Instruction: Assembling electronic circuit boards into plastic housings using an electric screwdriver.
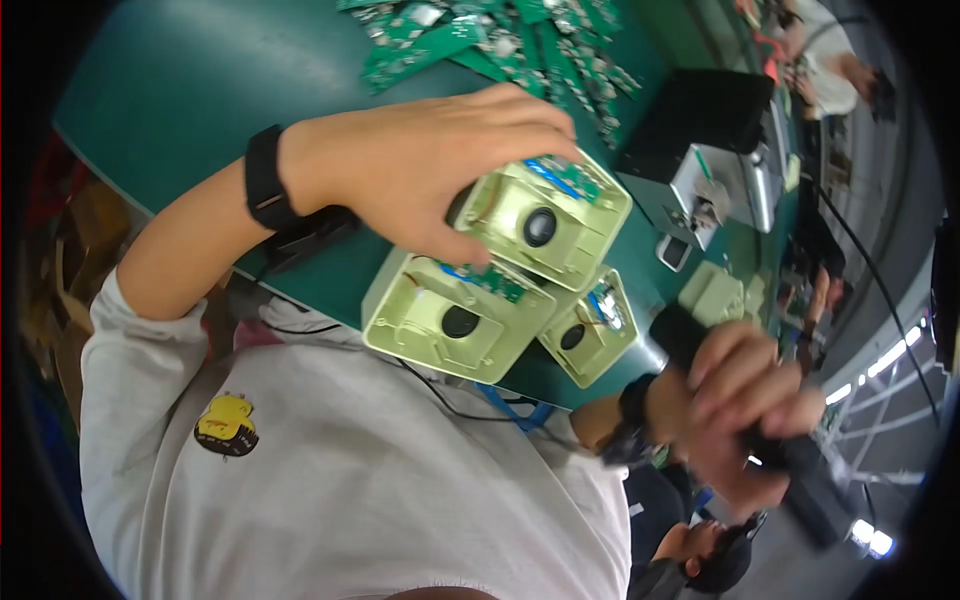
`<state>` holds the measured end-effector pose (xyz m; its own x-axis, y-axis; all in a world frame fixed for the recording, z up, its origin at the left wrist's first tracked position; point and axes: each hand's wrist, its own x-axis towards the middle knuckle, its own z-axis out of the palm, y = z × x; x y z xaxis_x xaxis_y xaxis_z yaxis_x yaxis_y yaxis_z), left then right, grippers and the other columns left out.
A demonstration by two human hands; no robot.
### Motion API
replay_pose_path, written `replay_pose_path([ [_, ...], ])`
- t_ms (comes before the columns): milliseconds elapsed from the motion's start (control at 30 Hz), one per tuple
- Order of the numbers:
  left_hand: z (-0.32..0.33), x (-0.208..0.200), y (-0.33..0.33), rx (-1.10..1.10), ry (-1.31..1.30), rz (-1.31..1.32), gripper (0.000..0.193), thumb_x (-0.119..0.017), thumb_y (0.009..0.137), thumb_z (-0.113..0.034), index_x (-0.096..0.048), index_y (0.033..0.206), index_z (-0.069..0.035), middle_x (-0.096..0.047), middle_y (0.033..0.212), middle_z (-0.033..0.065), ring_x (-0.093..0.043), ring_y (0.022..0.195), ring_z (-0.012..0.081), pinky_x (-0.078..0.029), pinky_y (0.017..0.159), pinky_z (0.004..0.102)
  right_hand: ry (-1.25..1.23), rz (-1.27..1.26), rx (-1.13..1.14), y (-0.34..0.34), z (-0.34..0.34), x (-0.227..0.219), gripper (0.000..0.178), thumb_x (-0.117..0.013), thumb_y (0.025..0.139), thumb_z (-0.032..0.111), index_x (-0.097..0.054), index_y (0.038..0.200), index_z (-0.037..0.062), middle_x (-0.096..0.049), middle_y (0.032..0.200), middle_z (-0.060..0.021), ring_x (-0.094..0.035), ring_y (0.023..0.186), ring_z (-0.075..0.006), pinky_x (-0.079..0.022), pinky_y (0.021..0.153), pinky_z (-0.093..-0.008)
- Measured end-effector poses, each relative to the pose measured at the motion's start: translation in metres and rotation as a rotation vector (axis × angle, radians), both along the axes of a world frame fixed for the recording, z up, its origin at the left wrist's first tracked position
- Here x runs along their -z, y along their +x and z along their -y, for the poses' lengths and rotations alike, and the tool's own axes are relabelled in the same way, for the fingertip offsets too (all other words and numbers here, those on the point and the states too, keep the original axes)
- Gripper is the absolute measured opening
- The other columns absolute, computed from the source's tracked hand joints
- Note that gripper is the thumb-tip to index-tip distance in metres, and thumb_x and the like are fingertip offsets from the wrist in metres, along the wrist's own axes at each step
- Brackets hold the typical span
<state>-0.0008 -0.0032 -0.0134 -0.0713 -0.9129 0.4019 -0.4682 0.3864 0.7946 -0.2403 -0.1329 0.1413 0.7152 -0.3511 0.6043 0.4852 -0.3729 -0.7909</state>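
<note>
Casing (575,235), partly behind left fingers (530,118), right hand (735,410) — and black object (808,492) — blurred

3 speaker housings (500,212): smooth plas., semi-gloss; shirt (380,480): matt cloth; tabletop (200,90): smooth.

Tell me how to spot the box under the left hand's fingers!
Start at the green table and find the left hand, with a black band on its wrist. Its fingers reach over a pale, open box. Unlike the two boxes lower in view, this one is nearest the green boards.
</note>
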Motion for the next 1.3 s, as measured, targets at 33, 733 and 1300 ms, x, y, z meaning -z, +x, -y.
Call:
replay_pose_path([
  [33,0.003,0.0,-0.003,0.017,-0.011,-0.008,0.092,-0.086,0.07,-0.023,-0.048,0.151,-0.006,-0.047,0.154,0.0192,-0.045,0.142,0.0412,-0.039,0.118,0.05,0.003,-0.021,-0.143,0.005,-0.011,0.002,0.046,-0.074,0.093,0.053,-0.054,0.099,0.0124,-0.059,0.068,-0.0006,-0.057,0.051,-0.0132,-0.047,0.051,-0.0289],
  [733,-0.006,0.004,-0.002,-0.033,-0.024,-0.03,0.083,-0.086,0.069,-0.015,-0.052,0.144,-0.001,-0.052,0.149,0.0187,-0.05,0.139,0.0372,-0.046,0.115,0.0462,-0.003,-0.04,-0.369,0.055,-0.057,0.062,0.052,-0.076,0.095,0.053,-0.049,0.101,0.0082,-0.062,0.072,-0.0039,-0.061,0.052,-0.0159,-0.055,0.046,-0.032],
  [1300,0.002,0.002,-0.002,-0.012,-0.04,-0.035,0.084,-0.085,0.07,-0.018,-0.051,0.145,-0.002,-0.05,0.152,0.0202,-0.048,0.14,0.0397,-0.043,0.116,0.0476,-0.013,-0.027,-0.383,0.06,-0.059,0.069,0.055,-0.078,0.093,0.054,-0.05,0.101,0.0073,-0.064,0.071,-0.0035,-0.062,0.052,-0.015,-0.056,0.046,-0.0327],
])
